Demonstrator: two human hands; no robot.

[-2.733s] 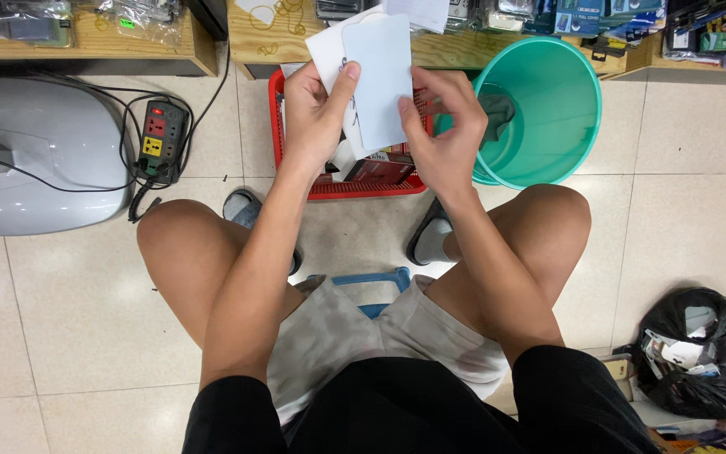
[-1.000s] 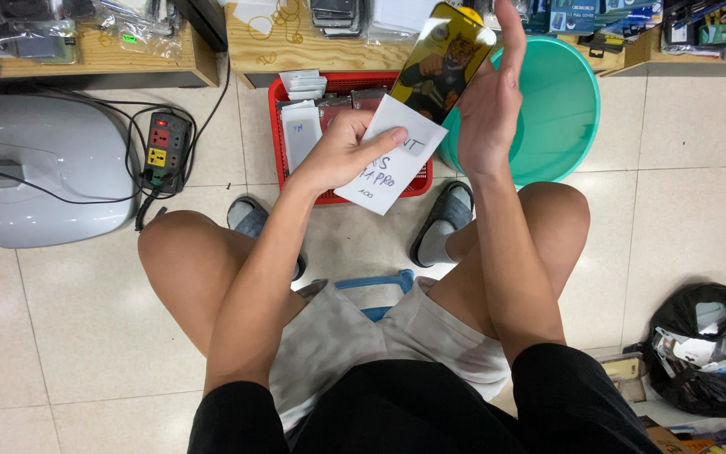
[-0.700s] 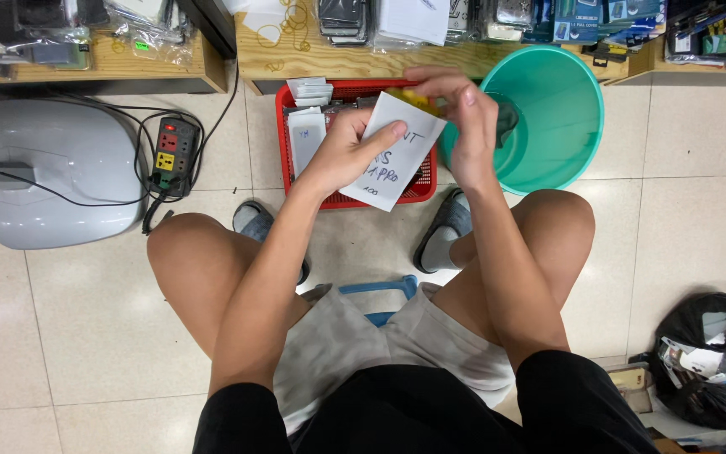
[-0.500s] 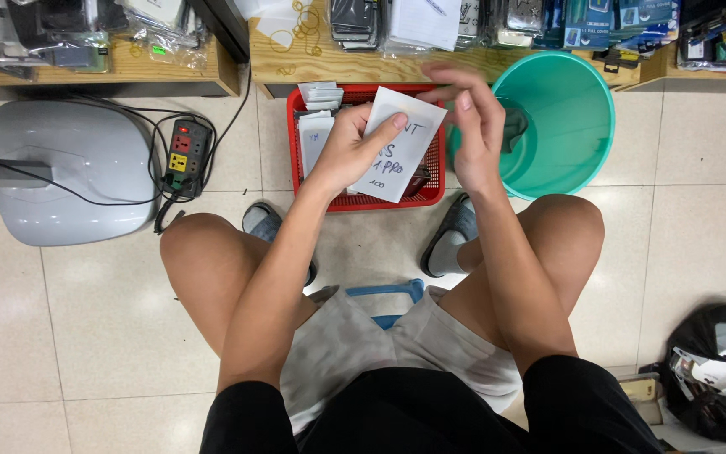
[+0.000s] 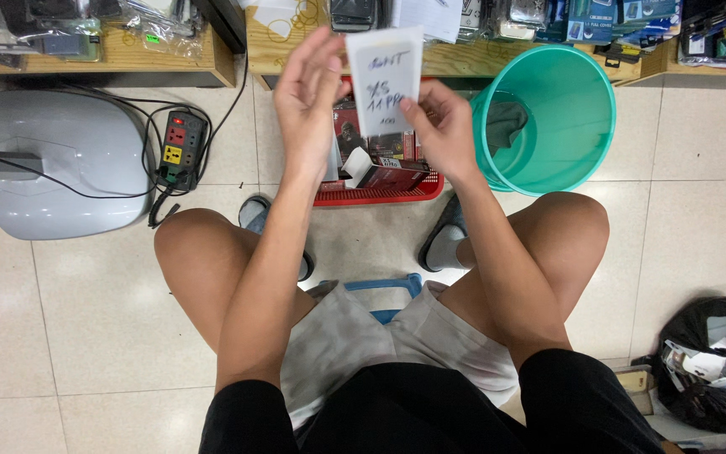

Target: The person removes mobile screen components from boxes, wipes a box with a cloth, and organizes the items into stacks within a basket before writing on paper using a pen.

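Observation:
I sit on a low blue stool (image 5: pixel 384 290) with both arms stretched forward. A white paper slip (image 5: pixel 384 77) with handwriting is held upright between my hands, above a red basket (image 5: pixel 380 192). My left hand (image 5: pixel 311 84) pinches the slip's left edge. At its lower right corner, my right hand (image 5: pixel 437 128) grips it with the fingertips. The basket on the floor holds several small packaged items and boxes, partly hidden by my hands.
A teal plastic bin (image 5: pixel 548 118) stands right of the basket. A grey fan base (image 5: pixel 60 172) and a power strip (image 5: pixel 180 151) with cables lie at left. Low wooden shelves (image 5: pixel 128 59) with packaged goods run along the top. A black rubbish bag (image 5: pixel 716 370) sits at lower right.
My right hand put a yellow and black package down toward the basket and came back to the slip. Both hands raised the slip upright.

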